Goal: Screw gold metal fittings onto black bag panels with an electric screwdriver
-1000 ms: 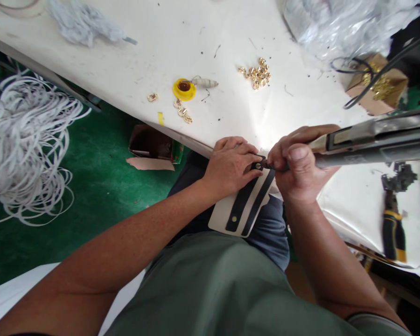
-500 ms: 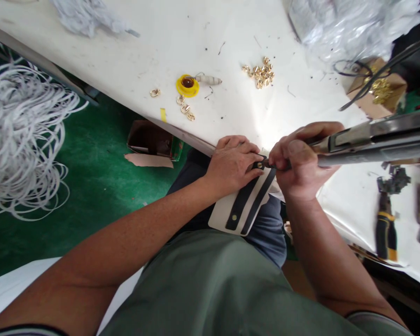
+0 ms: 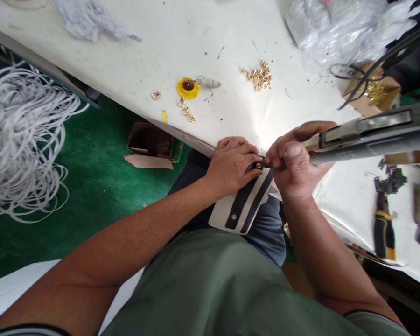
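A cream panel (image 3: 219,215) with two dark straps lies at the table's near edge, over my lap. Gold studs show on one strap (image 3: 238,205). My left hand (image 3: 231,163) presses flat on the panel's far end, fingers spread beside the upper stud. In my right hand (image 3: 294,151) is a long grey metal tool (image 3: 367,135), its body reaching off to the right. The tool's tip meets the strap near the upper stud, partly hidden by my fingers.
Gold fittings (image 3: 258,75) lie in a pile on the white table (image 3: 143,51). A yellow dish (image 3: 188,88) stands left of them, pliers (image 3: 384,233) at right. White cord (image 3: 24,140) and an open box (image 3: 150,140) are at the floor's left.
The tool and my right hand have shifted slightly left, and the tool's rear part has turned a little. My left hand stays on the panel.
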Demonstrator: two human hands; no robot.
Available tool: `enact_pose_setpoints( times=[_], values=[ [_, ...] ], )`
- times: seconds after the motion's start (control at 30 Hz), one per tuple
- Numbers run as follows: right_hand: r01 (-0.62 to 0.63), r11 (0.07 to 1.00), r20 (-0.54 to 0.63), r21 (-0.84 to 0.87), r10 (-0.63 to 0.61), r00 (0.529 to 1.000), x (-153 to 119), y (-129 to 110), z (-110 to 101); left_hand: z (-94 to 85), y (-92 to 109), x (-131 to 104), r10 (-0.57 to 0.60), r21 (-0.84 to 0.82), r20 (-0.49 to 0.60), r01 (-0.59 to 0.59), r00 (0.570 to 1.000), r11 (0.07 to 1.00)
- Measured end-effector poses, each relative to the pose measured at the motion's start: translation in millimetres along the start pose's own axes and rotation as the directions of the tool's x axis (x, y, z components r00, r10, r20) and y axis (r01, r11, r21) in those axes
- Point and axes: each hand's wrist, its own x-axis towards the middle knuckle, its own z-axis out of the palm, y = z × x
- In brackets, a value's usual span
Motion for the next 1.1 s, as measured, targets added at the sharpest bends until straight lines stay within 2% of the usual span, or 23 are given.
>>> enact_pose_setpoints(
  times=[0.13,0.37,0.73,1.1],
  values=[
    [0.002,1.0,-0.059,-0.027,-0.004,0.998,-1,1,4,0.8,-1,0,0.012,-0.006,-0.006,-0.012,1.0,1.0],
    [0.038,0.99,-0.091,0.135,-0.026,0.995,4,-3,14,2.3,-2,0,0.015,-0.02,-0.012,-0.015,1.0,1.0],
    [0.015,0.999,-0.06,-0.038,-0.017,0.998,1,-2,11,2.7,-3,0,0.006,-0.028,-0.015,-0.006,1.0,1.0],
    [0.038,0.998,-0.106,0.054,-0.032,0.994,3,-1,13,1.2,-1,0,-0.001,-0.039,0.001,0.002,1.0,0.999]
  ],
)
